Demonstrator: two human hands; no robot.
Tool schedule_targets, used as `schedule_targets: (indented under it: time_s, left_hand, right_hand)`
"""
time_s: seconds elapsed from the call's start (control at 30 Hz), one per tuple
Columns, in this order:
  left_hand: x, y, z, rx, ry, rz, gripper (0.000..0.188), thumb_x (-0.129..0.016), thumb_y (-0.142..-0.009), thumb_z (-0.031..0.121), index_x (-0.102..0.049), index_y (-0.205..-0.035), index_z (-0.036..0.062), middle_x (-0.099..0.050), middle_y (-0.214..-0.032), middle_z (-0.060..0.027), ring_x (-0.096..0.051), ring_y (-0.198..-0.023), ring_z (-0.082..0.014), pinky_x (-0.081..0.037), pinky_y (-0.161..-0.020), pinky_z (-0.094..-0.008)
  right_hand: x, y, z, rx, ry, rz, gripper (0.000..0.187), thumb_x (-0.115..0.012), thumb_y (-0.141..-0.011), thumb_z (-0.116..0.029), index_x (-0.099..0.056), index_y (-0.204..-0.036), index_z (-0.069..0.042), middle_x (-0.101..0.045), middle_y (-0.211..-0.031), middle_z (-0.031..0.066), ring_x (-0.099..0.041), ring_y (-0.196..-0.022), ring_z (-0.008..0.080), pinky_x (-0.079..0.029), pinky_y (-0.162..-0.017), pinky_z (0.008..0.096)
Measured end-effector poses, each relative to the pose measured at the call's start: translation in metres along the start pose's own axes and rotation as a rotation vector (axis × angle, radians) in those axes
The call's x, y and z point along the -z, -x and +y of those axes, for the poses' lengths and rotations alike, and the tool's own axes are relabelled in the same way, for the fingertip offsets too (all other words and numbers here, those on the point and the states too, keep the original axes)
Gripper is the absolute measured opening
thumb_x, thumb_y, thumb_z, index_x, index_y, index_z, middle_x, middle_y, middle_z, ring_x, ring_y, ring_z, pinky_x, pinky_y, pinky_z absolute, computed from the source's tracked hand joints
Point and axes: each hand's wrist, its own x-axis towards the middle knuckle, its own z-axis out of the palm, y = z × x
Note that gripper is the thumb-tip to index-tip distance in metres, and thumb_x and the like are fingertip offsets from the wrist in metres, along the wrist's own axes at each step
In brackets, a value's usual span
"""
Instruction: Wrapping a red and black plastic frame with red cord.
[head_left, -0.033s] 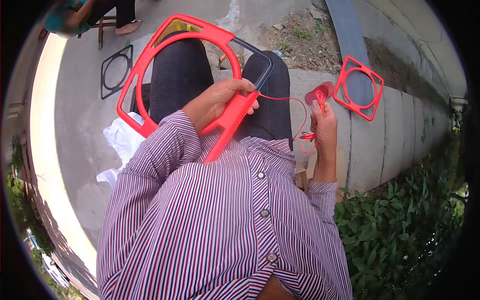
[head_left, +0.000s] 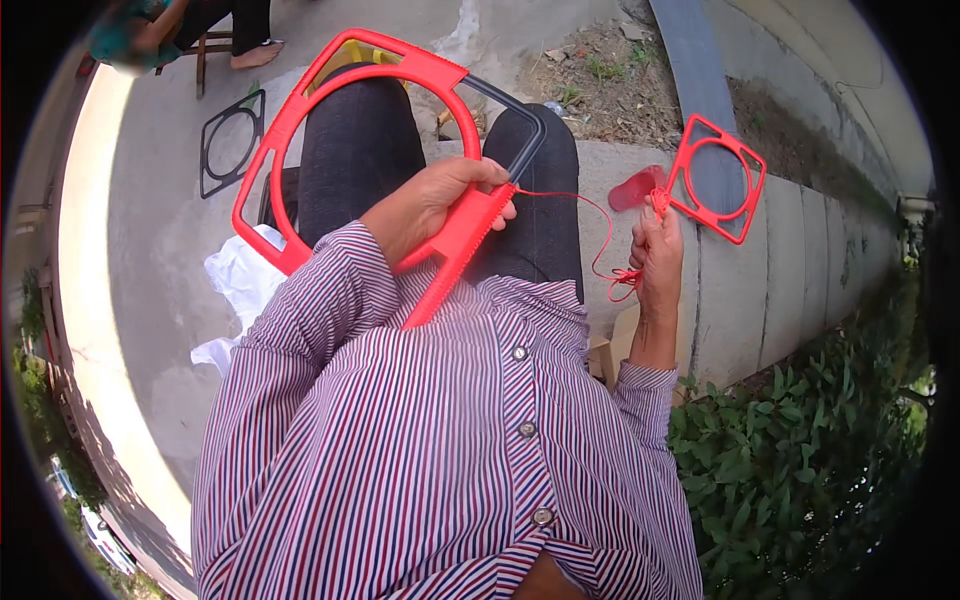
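Note:
A large frame [head_left: 430, 66] with a round ring inside it leans across my lap. Most of it is bright red with ridged edges; one corner section [head_left: 527, 118] is bare dark grey. My left hand [head_left: 455, 195] is closed round its red side, just below that dark corner. Thin red cord [head_left: 608, 232] runs from the frame beside those fingers, sags, and reaches a looped bundle at my right hand [head_left: 657, 255]. That hand is raised to the right of my lap, a fist round the red cord, with loops showing above and below it.
A second red frame [head_left: 682, 190] lies at the right, near a red slipper-like thing [head_left: 632, 190]. On the ground at left is a dark frame [head_left: 204, 160]. White cloth [head_left: 243, 280] hangs by my left side. Leafy bushes [head_left: 790, 470] stand lower right; another person [head_left: 150, 35] sits far left.
My right hand has shifted to the right and slightly down with the cord bundle. The cord between the hands spans a bit farther. My left hand and the frame stay nearly still.

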Motion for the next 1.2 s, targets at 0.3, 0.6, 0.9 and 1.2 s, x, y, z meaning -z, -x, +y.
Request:
schedule_targets:
  time_s: [0.3,0.6,0.9,1.2]
  left_hand:
    - [-0.001,0.018,0.003,0.006,0.012,-0.118,0.016,-0.059,-0.083,0.007,-0.053,-0.095,-0.0027,-0.063,-0.074,-0.0204,-0.065,-0.061,-0.0276,-0.057,-0.054,-0.0354]
    - [-0.017,0.016,0.002,0.073,-0.016,-0.041,0.014,-0.060,-0.084,0.010,-0.053,-0.093,0.0000,-0.061,-0.076,-0.0150,-0.065,-0.063,-0.0258,-0.057,-0.053,-0.0336]
    - [0.015,0.007,0.008,0.000,-0.106,0.030,0.023,-0.054,-0.085,0.010,-0.053,-0.103,-0.0049,-0.064,-0.079,-0.0180,-0.064,-0.064,-0.0261,-0.056,-0.053,-0.0316]
    - [0.017,0.002,0.009,0.034,-0.130,0.003,0.025,-0.057,-0.086,0.012,-0.053,-0.103,-0.0056,-0.062,-0.082,-0.0173,-0.062,-0.067,-0.0247,-0.054,-0.057,-0.0304]
  right_hand:
    - [-0.082,0.024,-0.007,0.464,0.599,-0.515,0.025,-0.060,-0.086,-0.012,-0.061,-0.107,0.000,-0.056,-0.079,0.0090,-0.059,-0.068,0.0194,-0.045,-0.064,0.0308]
    - [-0.103,-0.025,-0.005,0.333,-0.298,-0.300,0.067,-0.056,-0.075,0.002,-0.030,-0.136,0.007,-0.060,-0.091,0.0086,-0.059,-0.076,0.0089,-0.050,-0.068,0.0227]
    - [-0.130,-0.023,-0.013,0.464,-0.119,-0.174,0.060,-0.066,-0.067,-0.005,-0.050,-0.124,0.000,-0.064,-0.079,0.0112,-0.065,-0.075,0.0180,-0.052,-0.068,0.0301]
    - [-0.134,-0.033,0.006,0.560,-0.106,-0.091,0.033,-0.068,-0.059,-0.014,-0.068,-0.091,-0.003,-0.065,-0.083,0.0167,-0.065,-0.076,0.0289,-0.051,-0.069,0.0362]
